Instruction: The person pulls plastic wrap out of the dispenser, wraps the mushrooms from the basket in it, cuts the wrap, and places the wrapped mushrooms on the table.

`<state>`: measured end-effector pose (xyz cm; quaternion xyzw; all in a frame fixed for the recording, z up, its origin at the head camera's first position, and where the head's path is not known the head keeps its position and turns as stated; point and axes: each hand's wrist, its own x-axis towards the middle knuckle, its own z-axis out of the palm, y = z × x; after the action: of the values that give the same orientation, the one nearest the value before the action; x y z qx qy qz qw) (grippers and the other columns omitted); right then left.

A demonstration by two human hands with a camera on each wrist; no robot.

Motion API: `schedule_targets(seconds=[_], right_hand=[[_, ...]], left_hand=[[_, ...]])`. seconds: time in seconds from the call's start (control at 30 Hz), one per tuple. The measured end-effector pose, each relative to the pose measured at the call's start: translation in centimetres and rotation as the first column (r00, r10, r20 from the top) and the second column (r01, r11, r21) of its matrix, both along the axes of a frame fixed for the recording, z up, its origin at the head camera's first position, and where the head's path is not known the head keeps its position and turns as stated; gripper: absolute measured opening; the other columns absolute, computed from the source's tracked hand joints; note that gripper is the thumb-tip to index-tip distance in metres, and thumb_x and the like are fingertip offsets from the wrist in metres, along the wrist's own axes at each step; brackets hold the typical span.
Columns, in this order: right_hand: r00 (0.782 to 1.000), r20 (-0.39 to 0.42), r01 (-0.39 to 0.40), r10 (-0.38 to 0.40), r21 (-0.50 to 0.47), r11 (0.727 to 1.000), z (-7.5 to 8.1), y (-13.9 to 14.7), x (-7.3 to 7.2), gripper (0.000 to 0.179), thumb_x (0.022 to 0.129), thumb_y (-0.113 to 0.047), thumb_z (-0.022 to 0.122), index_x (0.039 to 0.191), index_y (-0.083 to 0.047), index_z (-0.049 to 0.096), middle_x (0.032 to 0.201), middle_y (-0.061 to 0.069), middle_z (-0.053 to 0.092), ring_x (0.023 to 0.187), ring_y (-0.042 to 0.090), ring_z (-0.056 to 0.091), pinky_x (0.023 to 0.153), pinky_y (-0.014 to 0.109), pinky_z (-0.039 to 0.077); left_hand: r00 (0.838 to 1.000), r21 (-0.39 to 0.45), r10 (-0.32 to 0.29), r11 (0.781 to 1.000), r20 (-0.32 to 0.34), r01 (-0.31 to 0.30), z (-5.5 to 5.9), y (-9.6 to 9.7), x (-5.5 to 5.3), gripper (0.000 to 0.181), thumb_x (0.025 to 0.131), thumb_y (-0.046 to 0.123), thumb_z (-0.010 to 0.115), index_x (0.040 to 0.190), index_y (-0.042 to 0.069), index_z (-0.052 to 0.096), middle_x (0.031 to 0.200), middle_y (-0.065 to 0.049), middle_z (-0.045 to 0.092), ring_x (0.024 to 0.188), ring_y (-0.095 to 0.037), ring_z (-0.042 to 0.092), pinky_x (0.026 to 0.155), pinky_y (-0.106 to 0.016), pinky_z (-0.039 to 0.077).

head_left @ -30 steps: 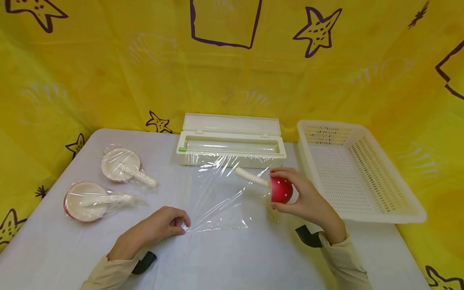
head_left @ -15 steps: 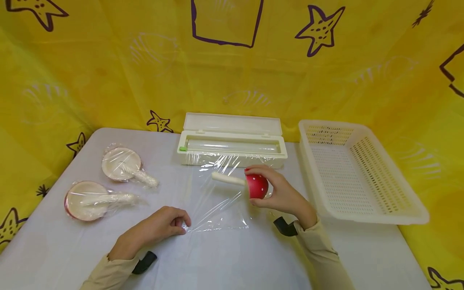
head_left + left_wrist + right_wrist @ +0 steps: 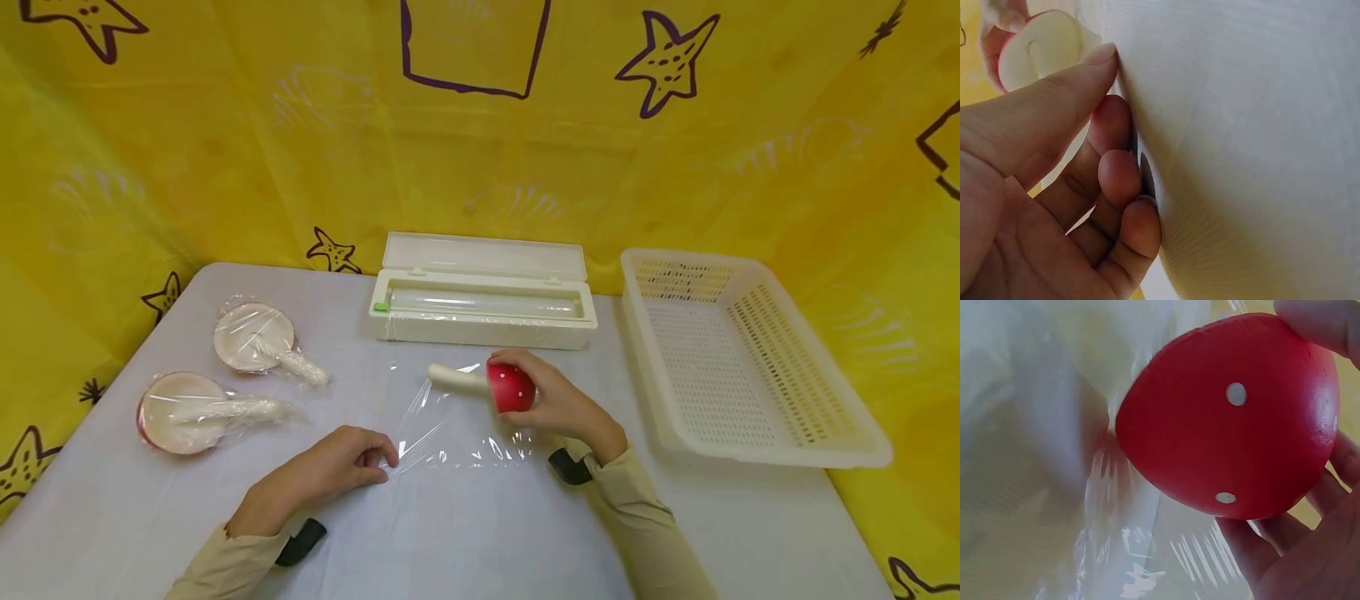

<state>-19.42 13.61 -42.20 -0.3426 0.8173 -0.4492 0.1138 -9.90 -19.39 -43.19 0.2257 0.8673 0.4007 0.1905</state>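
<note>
A red toy mushroom with white dots and a cream stem is held on its side by my right hand. Fingers and thumb grip the cap, and the stem points left. Beneath it a sheet of cling film lies on the table. It comes from a roll in an open white dispenser box. My left hand pinches the film's near left corner against the table. In the right wrist view the cap is right at the film.
Two film-wrapped toy mushrooms, a far one and a near one, lie on the left with stems pointing right. A white plastic basket stands at the right. Behind the table hangs a yellow curtain.
My right hand has brought the mushroom leftward and down to the film, from beside the basket. The film now lies lower and flatter. My left hand stays at its corner.
</note>
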Motion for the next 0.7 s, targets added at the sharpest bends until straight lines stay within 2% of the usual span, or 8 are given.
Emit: schedule_targets(seconds=[0.13, 0.37, 0.57, 0.7], right_hand=[[1.0, 0.019, 0.008, -0.008, 0.027, 1.0, -0.3, -0.1, 0.11, 0.07, 0.08, -0.006, 0.079, 0.141, -0.01, 0.046, 0.146, 0.01, 0.048, 0.131, 0.03, 0.048, 0.092, 0.036, 0.057], [0.998, -0.048, 0.035, -0.03, 0.108, 0.994, -0.08, -0.14, 0.49, 0.073, 0.079, -0.018, 0.083, 0.142, -0.014, 0.048, 0.146, 0.012, 0.043, 0.133, 0.03, 0.044, 0.093, 0.042, 0.056], [0.998, -0.024, 0.058, -0.056, 0.094, 0.994, 0.09, 0.13, 0.75, 0.073, 0.075, -0.011, 0.084, 0.138, -0.009, 0.047, 0.14, 0.008, 0.051, 0.129, 0.028, 0.049, 0.096, 0.044, 0.054], [0.998, -0.017, 0.058, -0.057, 0.098, 0.993, 0.35, 0.4, 0.81, 0.075, 0.073, -0.008, 0.084, 0.138, -0.01, 0.048, 0.141, 0.009, 0.051, 0.131, 0.03, 0.048, 0.096, 0.046, 0.054]], left_hand=[[1.0, -0.011, -0.013, 1.0, -0.02, 0.013, 0.05, 0.16, 0.0, 0.011, 0.084, 0.009, 0.076, 0.092, 0.013, 0.069, 0.067, 0.011, 0.05, 0.064, 0.004, 0.043, 0.06, -0.018, 0.041], [0.998, -0.051, -0.041, 0.998, -0.052, 0.039, 0.11, 0.22, -0.02, 0.018, 0.081, 0.012, 0.079, 0.094, 0.013, 0.067, 0.067, 0.012, 0.048, 0.064, 0.004, 0.043, 0.063, -0.019, 0.041], [0.997, -0.043, -0.047, 0.998, -0.066, 0.044, 0.07, 0.21, 0.0, 0.014, 0.083, 0.007, 0.075, 0.094, 0.013, 0.068, 0.069, 0.011, 0.046, 0.065, 0.003, 0.041, 0.061, -0.018, 0.04], [0.997, -0.038, -0.038, 0.999, -0.06, 0.036, 0.13, 0.23, 0.03, 0.013, 0.084, 0.008, 0.075, 0.094, 0.014, 0.068, 0.069, 0.011, 0.046, 0.065, 0.003, 0.041, 0.061, -0.018, 0.039]])
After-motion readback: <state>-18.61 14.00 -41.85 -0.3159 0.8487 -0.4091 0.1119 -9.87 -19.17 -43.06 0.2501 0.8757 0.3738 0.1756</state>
